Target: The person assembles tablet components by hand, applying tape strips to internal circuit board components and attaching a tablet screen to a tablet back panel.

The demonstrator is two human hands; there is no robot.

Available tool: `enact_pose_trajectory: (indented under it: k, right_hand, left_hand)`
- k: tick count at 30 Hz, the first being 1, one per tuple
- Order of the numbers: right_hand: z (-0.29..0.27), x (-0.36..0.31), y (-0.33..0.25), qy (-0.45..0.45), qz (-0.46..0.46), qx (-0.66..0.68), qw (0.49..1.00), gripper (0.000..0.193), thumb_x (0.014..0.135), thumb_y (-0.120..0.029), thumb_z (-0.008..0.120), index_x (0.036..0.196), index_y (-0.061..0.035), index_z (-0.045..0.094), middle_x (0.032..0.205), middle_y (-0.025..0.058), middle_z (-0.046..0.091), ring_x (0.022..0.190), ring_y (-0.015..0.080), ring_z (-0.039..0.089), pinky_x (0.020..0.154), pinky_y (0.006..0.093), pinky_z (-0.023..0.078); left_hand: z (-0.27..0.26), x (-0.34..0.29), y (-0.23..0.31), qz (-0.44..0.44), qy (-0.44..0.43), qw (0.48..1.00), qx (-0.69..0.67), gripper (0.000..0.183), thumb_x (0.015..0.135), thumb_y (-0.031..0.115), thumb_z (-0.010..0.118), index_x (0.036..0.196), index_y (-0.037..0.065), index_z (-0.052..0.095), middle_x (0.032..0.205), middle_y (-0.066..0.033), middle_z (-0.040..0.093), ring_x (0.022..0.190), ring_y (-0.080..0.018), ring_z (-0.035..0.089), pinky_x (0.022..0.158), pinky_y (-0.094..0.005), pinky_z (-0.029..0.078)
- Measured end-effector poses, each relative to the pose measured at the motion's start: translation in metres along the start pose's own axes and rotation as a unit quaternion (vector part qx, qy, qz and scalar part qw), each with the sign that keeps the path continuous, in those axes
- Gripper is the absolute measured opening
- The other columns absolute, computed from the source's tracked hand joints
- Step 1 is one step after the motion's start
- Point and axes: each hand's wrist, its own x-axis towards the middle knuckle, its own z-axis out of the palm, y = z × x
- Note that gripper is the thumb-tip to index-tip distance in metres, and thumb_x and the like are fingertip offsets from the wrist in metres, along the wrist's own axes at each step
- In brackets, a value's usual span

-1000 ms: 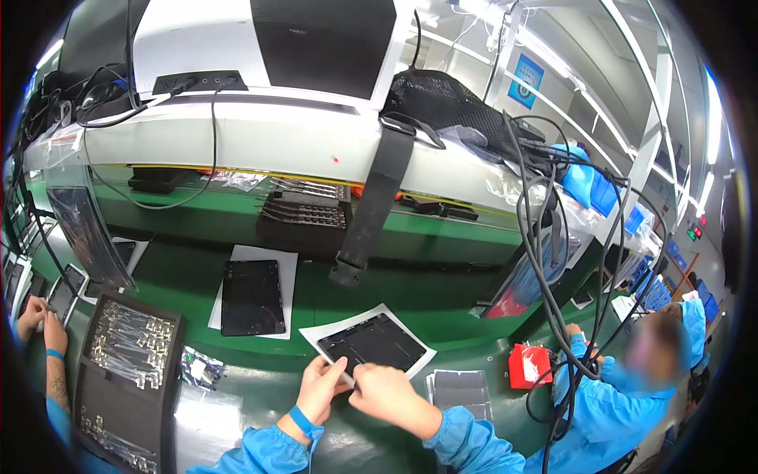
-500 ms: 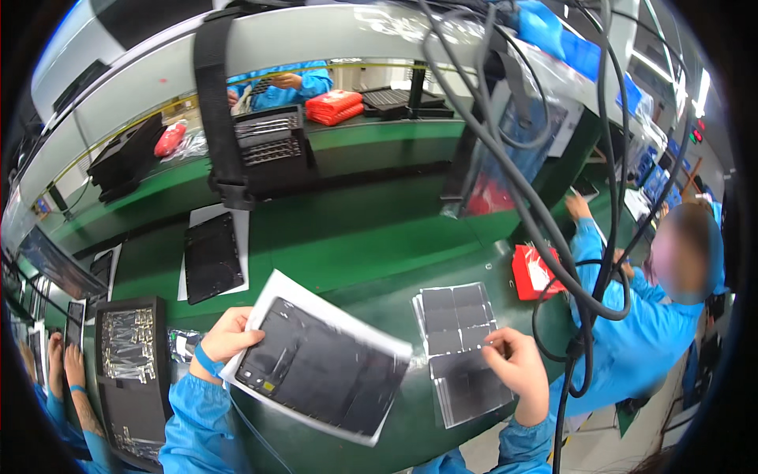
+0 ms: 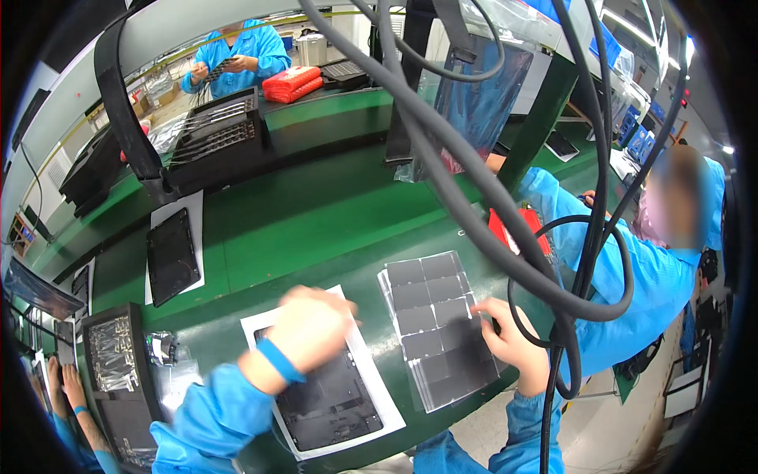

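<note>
Sheets of dark rectangular pads (image 3: pixel 422 320) lie stacked on the green table (image 3: pixel 375 316), and my right grip (image 3: pixel 513 340) is at their right edge. Its fingers are half-curled, thumb and forefinger a little parted, and I see nothing held between them; whether the fingertips press on the top sheet is too small to tell. My left grip (image 3: pixel 308 328) is blurred above the upper end of the black tablet shell (image 3: pixel 328 403), so I cannot tell how far it is spread or whether it has hold of anything. The shell lies flat on white paper (image 3: pixel 387 411), just left of the sheets and apart from them. I judge the step in hand to be picking at a pad; the next move would call for a fine pinch on one pad's edge, with the stack kept steady.
</note>
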Motion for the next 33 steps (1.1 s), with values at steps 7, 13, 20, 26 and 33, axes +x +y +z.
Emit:
enact_pose_trajectory:
  k: [7, 13, 20, 26, 33]
  right_hand:
    - [0.028, 0.077, 0.023, -0.117, -0.14, 0.043, 0.982, 0.059, 0.073, 0.012, 0.046, 0.129, -0.0033, 0.061, 0.135, 0.0145, 0.061, 0.133, 0.0327, 0.051, 0.109, 0.041, 0.044]
    - [0.019, 0.083, 0.02, -0.197, -0.116, 0.025, 0.973, 0.056, 0.073, 0.011, 0.048, 0.126, -0.0019, 0.063, 0.138, 0.0131, 0.059, 0.135, 0.0303, 0.049, 0.109, 0.0384, 0.044]
    - [0.016, 0.09, 0.022, -0.215, -0.109, 0.063, 0.968, 0.054, 0.07, 0.012, 0.048, 0.12, 0.0024, 0.065, 0.133, 0.0175, 0.061, 0.133, 0.0343, 0.051, 0.11, 0.0391, 0.043]
    - [0.011, 0.094, 0.009, -0.244, -0.085, 0.045, 0.965, 0.05, 0.071, 0.009, 0.048, 0.117, 0.0017, 0.066, 0.132, 0.018, 0.062, 0.131, 0.0348, 0.052, 0.11, 0.0397, 0.043]
    - [0.009, 0.098, -0.006, -0.214, -0.088, 0.029, 0.973, 0.039, 0.076, 0.01, 0.051, 0.11, 0.0019, 0.068, 0.118, 0.017, 0.07, 0.115, 0.034, 0.064, 0.093, 0.0357, 0.052]
  left_hand:
    - [0.109, 0.047, 0.119, 0.096, 0.042, 0.994, -0.02, 0.076, 0.08, 0.048, 0.072, 0.132, -0.005, 0.054, 0.137, -0.0226, 0.052, 0.136, -0.0344, 0.042, 0.109, -0.0461, 0.034]
    - [0.138, 0.056, 0.135, 0.1, 0.036, 0.994, -0.031, 0.081, 0.081, 0.053, 0.069, 0.133, -0.006, 0.052, 0.135, -0.0288, 0.051, 0.133, -0.04, 0.044, 0.111, -0.0469, 0.033]
    - [0.123, 0.054, 0.145, 0.085, -0.005, 0.995, -0.057, 0.091, 0.078, 0.062, 0.067, 0.137, -0.006, 0.047, 0.137, -0.0325, 0.047, 0.134, -0.0455, 0.041, 0.112, -0.0505, 0.031]
    - [0.149, 0.056, 0.165, 0.05, 0.117, 0.992, 0.01, 0.048, 0.086, 0.032, 0.06, 0.121, -0.001, 0.056, 0.126, -0.0269, 0.059, 0.122, -0.0391, 0.055, 0.101, -0.044, 0.043]
    - [0.093, 0.026, 0.183, 0.122, 0.267, 0.939, -0.18, 0.012, 0.078, 0.02, 0.064, 0.08, 0.01, 0.056, 0.08, -0.0021, 0.052, 0.087, -0.0181, 0.054, 0.072, -0.031, 0.041]
